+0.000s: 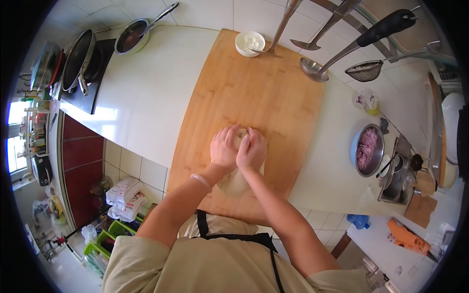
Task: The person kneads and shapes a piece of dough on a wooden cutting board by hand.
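Note:
A pale lump of dough (233, 182) lies on the wooden board (254, 88), close to its front edge. My left hand (225, 147) and my right hand (252, 149) rest side by side on the dough's far part, fingers curled over it and pressing. A bit of dough shows between the two hands; the rest extends back toward me under my wrists, partly hidden by my forearms. At the board's far edge stands a white bowl of flour (249, 44).
Ladles (315, 69) and a strainer (365, 71) hang over the board's far right. A metal bowl of chopped purple food (367, 149) stands at the right. Pans (79, 61) and a pot (132, 37) are at the far left, bags (126, 198) lower left.

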Tool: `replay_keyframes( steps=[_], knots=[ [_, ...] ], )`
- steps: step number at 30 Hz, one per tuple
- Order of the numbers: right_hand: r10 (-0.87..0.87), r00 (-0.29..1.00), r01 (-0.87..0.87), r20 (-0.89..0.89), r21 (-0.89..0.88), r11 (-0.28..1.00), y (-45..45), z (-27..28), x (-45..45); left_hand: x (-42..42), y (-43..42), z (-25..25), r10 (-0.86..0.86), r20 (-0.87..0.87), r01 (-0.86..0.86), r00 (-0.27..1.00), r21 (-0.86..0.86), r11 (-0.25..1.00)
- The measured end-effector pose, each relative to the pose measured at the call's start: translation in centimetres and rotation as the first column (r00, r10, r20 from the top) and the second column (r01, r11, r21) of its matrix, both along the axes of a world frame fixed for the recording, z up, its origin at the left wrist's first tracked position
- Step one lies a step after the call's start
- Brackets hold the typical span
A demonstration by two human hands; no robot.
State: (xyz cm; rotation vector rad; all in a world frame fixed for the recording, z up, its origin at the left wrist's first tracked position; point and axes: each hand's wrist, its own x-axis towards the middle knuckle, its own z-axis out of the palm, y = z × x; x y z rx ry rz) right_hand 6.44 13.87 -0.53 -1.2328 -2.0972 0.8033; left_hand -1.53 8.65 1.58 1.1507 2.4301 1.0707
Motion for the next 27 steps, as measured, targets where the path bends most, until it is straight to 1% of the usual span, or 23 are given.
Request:
replay_keyframes(
  steps=[2,4,5,6,7,8,9,10,11,12,13,14,15,16,17,18,19,20,22,23,25,26,27],
  knots=[
    [-0.061,0.998,0.061,-0.015,-0.005,0.998,1.0,0.1,-1.3,-0.9,0.9,-0.2,0.002,-0.015,-0.001,1.0,0.019,1.0],
    [-0.088,0.981,0.112,0.172,-0.136,0.984,1.8,0.6,-1.6,-1.4,1.2,-0.4,-0.01,0.056,0.014,0.998,-0.069,0.998],
    [-0.097,0.981,0.118,0.168,-0.119,0.986,1.7,0.8,-1.3,-1.2,1.0,-0.3,-0.006,0.072,0.011,0.997,-0.068,0.998],
    [-0.084,0.985,0.109,0.151,-0.169,0.98,1.9,0.2,-0.8,-1.2,0.8,-0.3,-0.011,0.067,0.014,0.998,-0.049,0.999],
    [-0.066,0.99,0.093,0.129,-0.216,0.972,1.9,0.5,-0.5,-1.4,0.7,-0.4,-0.025,0.087,0.032,0.996,-0.075,0.997],
    [-0.066,0.99,0.091,0.125,-0.207,0.974,1.3,0.9,0.5,-1.3,0.2,-0.4,-0.039,0.113,0.052,0.993,-0.112,0.992],
    [-0.058,0.99,0.022,-0.125,-0.27,0.962,0.9,1.4,1.5,-1.7,0.2,-0.1,-0.031,0.145,0.047,0.989,-0.113,0.993],
    [-0.061,0.928,-0.062,-0.367,-0.315,0.947,0.4,1.9,2.4,-2.0,0.7,2.7,-0.03,0.139,0.044,0.99,-0.101,0.994],
    [-0.074,0.92,-0.129,-0.385,-0.476,0.87,-1.1,5.6,3.7,-1.9,1.1,7.4,-0.052,0.246,0.114,0.968,-0.246,0.963],
    [-0.075,0.919,-0.129,-0.387,-0.474,0.871,-1.8,5.7,4.7,-0.9,0.9,8.3,-0.123,0.226,0.195,0.966,-0.332,0.923],
    [-0.22,0.863,-0.157,-0.455,-0.656,0.738,-2.4,5.7,5.7,0.1,0.7,9.3,-0.2,0.211,0.273,0.957,-0.409,0.871],
    [-0.374,0.795,-0.213,-0.478,-0.797,0.565,-2.6,5.5,6.6,2.0,-0.6,8.6,-0.317,0.153,0.349,0.936,-0.517,0.782],
    [-0.513,0.714,-0.234,-0.477,-0.853,0.468,-2.6,4.6,7.5,3.4,-2.0,8.7,-0.348,0.052,0.325,0.936,-0.507,0.798],
    [-0.522,0.708,-0.233,-0.476,-0.855,0.463,-3.6,5.9,7.4,4.5,-3.4,8.6,-0.377,-0.049,0.305,0.925,-0.495,0.813],
    [-0.484,0.722,-0.132,-0.494,-0.785,0.605,-4.9,7.2,7.0,5.6,-4.7,8.1,-0.384,-0.048,0.31,0.922,-0.503,0.807],
    [-0.445,0.744,-0.029,-0.5,-0.689,0.724,-6.1,8.0,6.8,6.6,-6.0,7.5,-0.377,-0.161,0.287,0.912,-0.407,0.867],
    [-0.202,0.865,-0.09,-0.458,-0.54,0.837,-7.2,7.4,7.4,7.5,-7.2,7.0,-0.355,-0.268,0.27,0.896,-0.304,0.913],
    [0.01,0.945,-0.108,-0.327,-0.283,0.953,-8.6,6.7,8.1,8.5,-8.3,6.4,-0.344,-0.292,0.287,0.893,-0.222,0.932],
    [0.2,0.939,-0.213,-0.281,-0.016,0.977,-10.0,6.5,9.5,9.6,-10.2,4.6,-0.238,-0.402,0.264,0.884,0.01,0.964],
    [0.193,0.941,-0.21,-0.277,-0.035,0.977,-10.5,6.3,10.0,10.0,-10.9,3.7,-0.247,-0.39,0.267,0.887,-0.005,0.964],
    [0.245,0.927,-0.212,-0.283,0.144,0.967,-11.1,5.7,10.7,10.6,-11.4,2.5,-0.168,-0.535,0.264,0.828,0.107,0.959],
    [0.239,0.93,-0.212,-0.278,0.124,0.969,-10.9,5.2,10.9,10.8,-11.3,1.9,-0.178,-0.524,0.264,0.833,0.092,0.96],
    [0.257,0.923,-0.218,-0.286,0.161,0.963,-10.5,4.7,11.1,10.8,-11.0,1.5,-0.194,-0.534,0.277,0.823,0.079,0.958]
  ],
)
